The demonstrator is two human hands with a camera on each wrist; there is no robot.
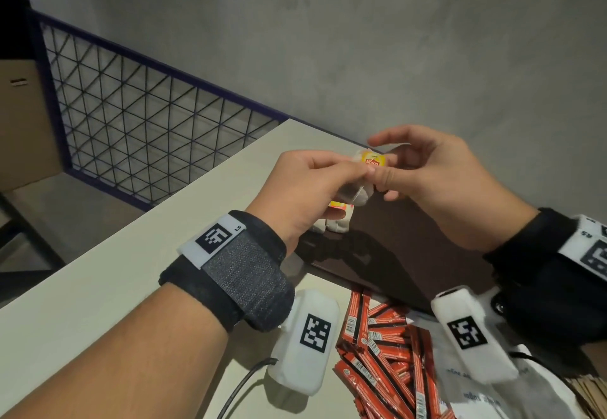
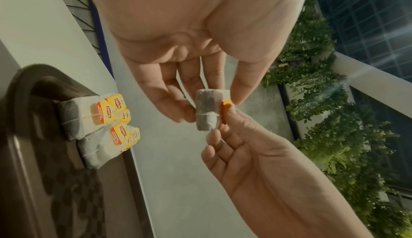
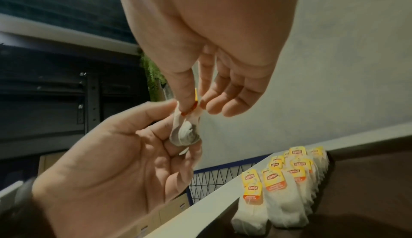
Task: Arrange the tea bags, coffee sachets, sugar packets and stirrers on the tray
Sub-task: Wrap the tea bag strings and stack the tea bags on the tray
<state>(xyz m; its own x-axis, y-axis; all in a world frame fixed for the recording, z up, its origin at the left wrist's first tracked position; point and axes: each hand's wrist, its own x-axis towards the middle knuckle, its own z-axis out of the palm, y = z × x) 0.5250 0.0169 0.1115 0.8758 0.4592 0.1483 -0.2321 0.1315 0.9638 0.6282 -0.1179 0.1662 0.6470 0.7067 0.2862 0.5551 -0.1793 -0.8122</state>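
Both hands (image 3: pixel 178 111) pinch one tea bag (image 3: pixel 185 132) above tray's tea bags (image 3: pixel 283 189).

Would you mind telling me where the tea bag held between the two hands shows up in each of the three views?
Head: held tea bag just right of centre, between both hands, above the tray.
Left wrist: held tea bag at centre, below the left hand.
Right wrist: held tea bag at centre, under the right hand.
Shared landmark: the tea bags on the tray, low in each view.
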